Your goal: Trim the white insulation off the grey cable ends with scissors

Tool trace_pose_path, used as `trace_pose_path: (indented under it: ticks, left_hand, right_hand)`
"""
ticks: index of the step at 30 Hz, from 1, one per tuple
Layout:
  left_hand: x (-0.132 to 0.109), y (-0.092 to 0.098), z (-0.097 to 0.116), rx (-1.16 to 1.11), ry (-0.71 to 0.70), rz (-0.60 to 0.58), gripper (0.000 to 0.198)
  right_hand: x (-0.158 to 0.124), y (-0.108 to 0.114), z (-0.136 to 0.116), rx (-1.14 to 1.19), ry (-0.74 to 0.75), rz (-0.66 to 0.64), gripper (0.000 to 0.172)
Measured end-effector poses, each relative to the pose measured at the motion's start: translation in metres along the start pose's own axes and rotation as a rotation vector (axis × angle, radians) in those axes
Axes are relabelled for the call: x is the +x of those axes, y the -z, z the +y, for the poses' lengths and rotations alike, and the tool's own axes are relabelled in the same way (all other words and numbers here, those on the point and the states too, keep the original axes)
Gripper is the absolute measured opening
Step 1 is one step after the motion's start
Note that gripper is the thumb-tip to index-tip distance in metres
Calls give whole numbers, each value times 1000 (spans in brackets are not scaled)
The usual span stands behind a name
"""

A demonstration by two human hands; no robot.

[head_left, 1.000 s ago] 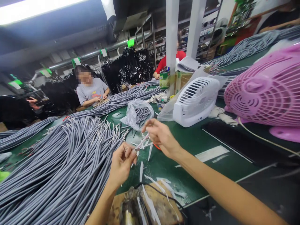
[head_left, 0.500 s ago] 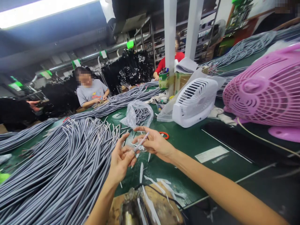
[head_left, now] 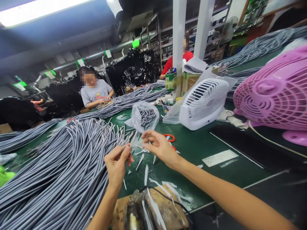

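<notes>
A big pile of grey cables (head_left: 59, 166) covers the left of the green table (head_left: 203, 143). My left hand (head_left: 117, 164) is closed in a pinch on the end of one grey cable (head_left: 131, 142) at the pile's edge. Just to its right, my right hand (head_left: 158, 146) is pinched at the same cable tip, but what its fingers hold is too small to make out. White strips of stripped sheath (head_left: 145, 171) lie scattered on the table under both hands.
Beyond the hands lie a clear bag of small grey pieces (head_left: 144, 117) and red-handled scissors (head_left: 169, 138). A white fan (head_left: 203, 102) and a pink fan (head_left: 275, 92) stand at the right. A wooden block with a tool (head_left: 148, 210) sits near me. Two other people work across the table.
Both hands have shifted slightly left towards the cable pile. The short pale piece held between them earlier is gone, and the left hand now pinches a cable end.
</notes>
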State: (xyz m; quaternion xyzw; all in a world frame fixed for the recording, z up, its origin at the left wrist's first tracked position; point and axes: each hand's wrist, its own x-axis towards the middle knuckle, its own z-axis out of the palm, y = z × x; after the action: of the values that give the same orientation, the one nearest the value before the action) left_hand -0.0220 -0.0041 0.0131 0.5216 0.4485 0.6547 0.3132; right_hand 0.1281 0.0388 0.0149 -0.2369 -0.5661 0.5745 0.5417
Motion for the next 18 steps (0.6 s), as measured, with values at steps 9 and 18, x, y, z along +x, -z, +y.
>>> trace_pose_path:
  ticks: [9, 18]
  left_hand:
    - [-11, -7, 4, 247, -122, 100, 19]
    - [-7, -9, 1, 146, 27, 67, 32]
  right_hand:
    - [-27, -17, 4, -329, 348, 226, 16]
    - [-20, -18, 8, -582, 426, -69, 19]
